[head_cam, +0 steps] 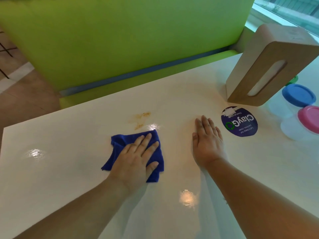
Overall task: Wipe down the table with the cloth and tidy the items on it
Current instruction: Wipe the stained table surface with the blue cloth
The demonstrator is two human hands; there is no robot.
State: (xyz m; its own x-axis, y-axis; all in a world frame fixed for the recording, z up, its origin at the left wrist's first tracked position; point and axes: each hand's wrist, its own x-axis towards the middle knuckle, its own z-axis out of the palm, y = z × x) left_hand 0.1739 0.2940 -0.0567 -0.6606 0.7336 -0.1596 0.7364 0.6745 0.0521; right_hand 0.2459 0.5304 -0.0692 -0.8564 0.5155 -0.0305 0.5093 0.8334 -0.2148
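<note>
- left hand [138, 157] is flat on the blue microfibre cloth [155, 152], fingers [146, 140] spread and pressing down, not pinching it, so it's a palm hold rather than a grip
- right hand [207, 144] lies flat on the bare white table [51, 135] with nothing in it, fingers straight and together, just bracing
- the orange-brown smear [140, 119] sits just past the left fingertips, apart from the cloth's far edge
- to do it well imo: keep the palm weight on and push straight ahead over the smear, then pull back so the mess comes with it
- the cloth is crumpled, so hard to say, but its long axis seems to run from the wrist out towards the fingertips, pointing roughly at the smear
- tissue box [269, 66] and the blue-lidded tub [298, 95] and pink-lidded tub [309, 118] stand well beyond the right fingers, past the round ClayGo sticker [241, 123]
</note>
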